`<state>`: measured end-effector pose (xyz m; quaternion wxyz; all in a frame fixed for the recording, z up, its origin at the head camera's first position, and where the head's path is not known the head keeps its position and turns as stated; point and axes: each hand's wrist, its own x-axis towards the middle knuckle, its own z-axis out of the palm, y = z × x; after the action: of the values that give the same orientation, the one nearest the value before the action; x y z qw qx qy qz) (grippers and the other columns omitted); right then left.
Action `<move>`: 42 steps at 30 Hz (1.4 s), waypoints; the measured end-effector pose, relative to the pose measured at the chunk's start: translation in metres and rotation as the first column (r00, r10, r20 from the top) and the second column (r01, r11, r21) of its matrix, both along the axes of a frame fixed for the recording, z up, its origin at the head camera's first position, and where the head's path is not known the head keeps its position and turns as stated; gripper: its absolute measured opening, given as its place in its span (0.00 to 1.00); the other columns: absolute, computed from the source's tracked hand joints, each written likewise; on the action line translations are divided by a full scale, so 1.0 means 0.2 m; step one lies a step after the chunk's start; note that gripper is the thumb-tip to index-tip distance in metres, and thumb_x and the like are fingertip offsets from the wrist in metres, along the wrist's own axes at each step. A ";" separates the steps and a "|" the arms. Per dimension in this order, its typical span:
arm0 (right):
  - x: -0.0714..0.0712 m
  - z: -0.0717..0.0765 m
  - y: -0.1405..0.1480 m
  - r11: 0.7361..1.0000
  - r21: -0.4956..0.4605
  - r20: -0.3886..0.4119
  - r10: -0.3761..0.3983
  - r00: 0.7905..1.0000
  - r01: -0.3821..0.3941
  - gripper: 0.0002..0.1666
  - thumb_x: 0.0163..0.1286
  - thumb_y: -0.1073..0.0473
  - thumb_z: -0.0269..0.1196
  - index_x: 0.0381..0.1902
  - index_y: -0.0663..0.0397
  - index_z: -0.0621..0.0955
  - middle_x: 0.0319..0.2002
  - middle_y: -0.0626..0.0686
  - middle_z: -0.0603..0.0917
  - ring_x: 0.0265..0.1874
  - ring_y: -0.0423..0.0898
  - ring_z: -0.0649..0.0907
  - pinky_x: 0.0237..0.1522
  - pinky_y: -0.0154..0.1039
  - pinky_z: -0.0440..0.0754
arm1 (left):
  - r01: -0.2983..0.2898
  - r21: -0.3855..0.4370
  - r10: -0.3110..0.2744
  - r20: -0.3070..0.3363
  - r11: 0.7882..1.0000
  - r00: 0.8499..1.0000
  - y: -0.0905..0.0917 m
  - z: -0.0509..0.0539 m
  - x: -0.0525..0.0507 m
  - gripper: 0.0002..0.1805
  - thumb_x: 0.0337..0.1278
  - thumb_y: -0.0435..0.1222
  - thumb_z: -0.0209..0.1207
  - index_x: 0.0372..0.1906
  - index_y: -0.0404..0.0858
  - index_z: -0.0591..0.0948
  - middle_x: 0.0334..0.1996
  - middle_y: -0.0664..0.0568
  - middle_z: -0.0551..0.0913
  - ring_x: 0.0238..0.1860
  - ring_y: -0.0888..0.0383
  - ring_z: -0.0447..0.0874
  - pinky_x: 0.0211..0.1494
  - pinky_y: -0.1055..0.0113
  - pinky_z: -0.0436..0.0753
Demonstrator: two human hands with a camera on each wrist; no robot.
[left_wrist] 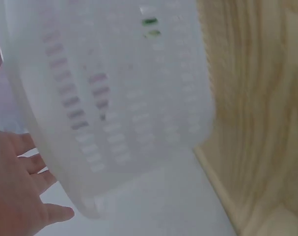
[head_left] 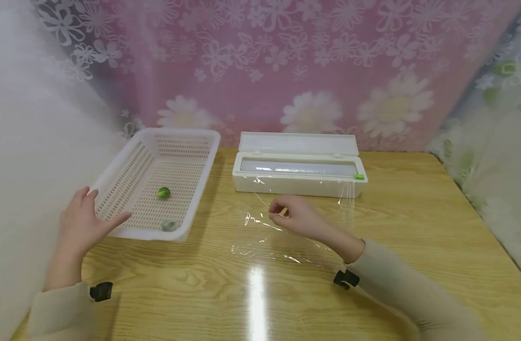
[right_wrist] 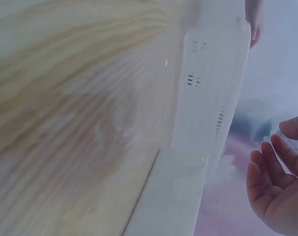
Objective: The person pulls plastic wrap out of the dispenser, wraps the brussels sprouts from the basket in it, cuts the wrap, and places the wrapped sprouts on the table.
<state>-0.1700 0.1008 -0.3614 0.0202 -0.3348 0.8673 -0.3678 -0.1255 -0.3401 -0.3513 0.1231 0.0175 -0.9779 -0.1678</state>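
Note:
My left hand (head_left: 81, 222) is at the near left corner of a white plastic basket (head_left: 196, 199), fingers spread and thumb stretched along the front rim. In the left wrist view the fingers (left_wrist: 33, 167) lie beside the basket wall; firm contact cannot be told. Inside the basket are a Brussels sprout (head_left: 163, 192) and a paler, film-wrapped green piece (head_left: 168, 225). My right hand (head_left: 300, 218) is over a sheet of cling film (head_left: 260, 241), fingers loosely bent. In the right wrist view a gap shows between thumb and fingertips of this hand (right_wrist: 281, 182), with nothing visibly held.
Behind the film stands a white cling film dispenser (head_left: 298, 187), its lid (head_left: 298, 143) raised and a green slider (head_left: 359, 176) at its right end. The film runs from it over the wooden table (head_left: 171, 293). A floral curtain (head_left: 251, 71) hangs behind.

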 end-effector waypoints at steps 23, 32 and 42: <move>-0.23 0.06 -0.68 0.989 0.033 -0.189 0.150 0.970 -0.146 0.08 0.59 0.60 0.59 0.35 0.58 0.78 0.36 0.51 0.79 0.39 0.44 0.77 0.42 0.28 0.71 | -0.016 -0.041 0.022 0.159 0.999 0.987 -0.10 -0.10 -0.01 0.57 0.48 0.61 0.51 0.61 0.16 0.43 0.58 0.18 0.40 0.61 0.28 0.33 0.47 0.27 0.42; -0.31 0.06 -0.94 0.979 0.116 -0.178 0.184 0.967 -0.166 0.12 0.61 0.55 0.58 0.40 0.56 0.78 0.39 0.47 0.78 0.41 0.39 0.75 0.44 0.25 0.69 | -0.018 -0.041 0.024 0.131 0.999 0.991 -0.09 -0.11 0.00 0.56 0.48 0.60 0.52 0.60 0.15 0.46 0.58 0.18 0.42 0.60 0.27 0.37 0.47 0.27 0.45; -0.39 0.03 -1.18 0.951 0.263 -0.160 0.207 0.965 -0.161 0.15 0.61 0.51 0.59 0.42 0.52 0.77 0.40 0.46 0.78 0.41 0.38 0.73 0.43 0.25 0.69 | -0.037 -0.038 0.041 0.112 0.999 0.993 -0.10 -0.12 0.00 0.56 0.46 0.60 0.53 0.60 0.16 0.48 0.59 0.19 0.43 0.60 0.28 0.38 0.48 0.28 0.45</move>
<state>-0.2472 -0.1343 -0.3556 0.0154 -0.4421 0.8693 -0.2205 -0.1263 -0.3605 -0.3751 0.0712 0.0438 -0.9857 -0.1465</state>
